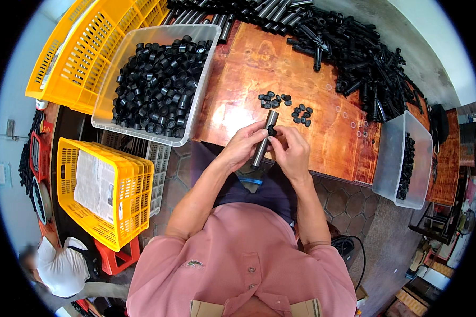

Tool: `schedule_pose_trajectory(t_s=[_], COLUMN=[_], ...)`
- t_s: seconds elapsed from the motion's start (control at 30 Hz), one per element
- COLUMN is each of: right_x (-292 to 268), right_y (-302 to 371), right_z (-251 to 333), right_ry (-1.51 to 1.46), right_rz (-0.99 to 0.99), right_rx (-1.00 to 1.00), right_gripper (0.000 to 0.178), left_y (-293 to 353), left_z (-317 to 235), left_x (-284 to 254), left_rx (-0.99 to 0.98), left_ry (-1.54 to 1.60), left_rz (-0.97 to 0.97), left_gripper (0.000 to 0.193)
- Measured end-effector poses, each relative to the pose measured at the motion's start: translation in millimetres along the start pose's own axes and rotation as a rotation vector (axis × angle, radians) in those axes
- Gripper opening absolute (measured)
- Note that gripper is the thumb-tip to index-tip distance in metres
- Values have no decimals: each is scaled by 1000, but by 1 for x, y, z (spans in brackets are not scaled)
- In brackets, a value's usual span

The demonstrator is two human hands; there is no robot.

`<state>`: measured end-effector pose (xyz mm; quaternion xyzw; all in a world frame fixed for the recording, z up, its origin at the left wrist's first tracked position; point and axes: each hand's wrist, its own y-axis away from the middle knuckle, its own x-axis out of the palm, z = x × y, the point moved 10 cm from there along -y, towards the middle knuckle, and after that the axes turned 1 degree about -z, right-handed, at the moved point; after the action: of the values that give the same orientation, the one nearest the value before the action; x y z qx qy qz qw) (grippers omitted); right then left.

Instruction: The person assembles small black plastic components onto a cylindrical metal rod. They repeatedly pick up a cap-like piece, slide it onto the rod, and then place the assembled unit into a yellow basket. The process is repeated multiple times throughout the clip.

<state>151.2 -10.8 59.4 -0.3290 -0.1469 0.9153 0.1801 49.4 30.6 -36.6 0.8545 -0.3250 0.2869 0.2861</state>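
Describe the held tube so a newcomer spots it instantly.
Start at the glossy wooden table and find its near edge. There, the left hand grips a dark, shiny tube, with the right hand at its middle. Unlike the tubes heaped along the far edge, this one is held.

Left hand (242,149) curled closed, right hand (293,152) close beside it, forearms (200,194) angled inward

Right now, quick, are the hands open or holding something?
Left hand: closed, holding a dark tube.
Right hand: closed, pinching a small black piece against it.
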Motion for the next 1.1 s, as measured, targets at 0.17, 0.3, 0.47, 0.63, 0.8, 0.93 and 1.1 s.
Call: schedule_pose_trajectory(t_s=[0.17,0.3,0.47,0.63,0.8,0.93,1.1], right_x=[14,4,9,6,6,5,7], right_y=[8,10,1,0,0,2,7], right_z=[-27,-21,-11,-11,-2,9,-4], right_ry=[-181,-65,-57,-79,-42,-46,-157], right_rz=[46,-3,35,36,44,49,42], right_rx=[184,108,83,96,39,-5,59], right_gripper=[22,23,21,20,20,21,22], left_y=[-4,-6,2,-5,-1,0,1], left_z=[3,7,-7,3,-4,-3,-2], left_x=[1,1,9,5,11,14,10], left_rx=[39,30,46,63,37,32,32], left_ry=[36,-40,-97,-106,-108,-112,-147], left_rz=[26,36,43,77,71,85,44], left_gripper=[41,42,40,40,36,34,33])
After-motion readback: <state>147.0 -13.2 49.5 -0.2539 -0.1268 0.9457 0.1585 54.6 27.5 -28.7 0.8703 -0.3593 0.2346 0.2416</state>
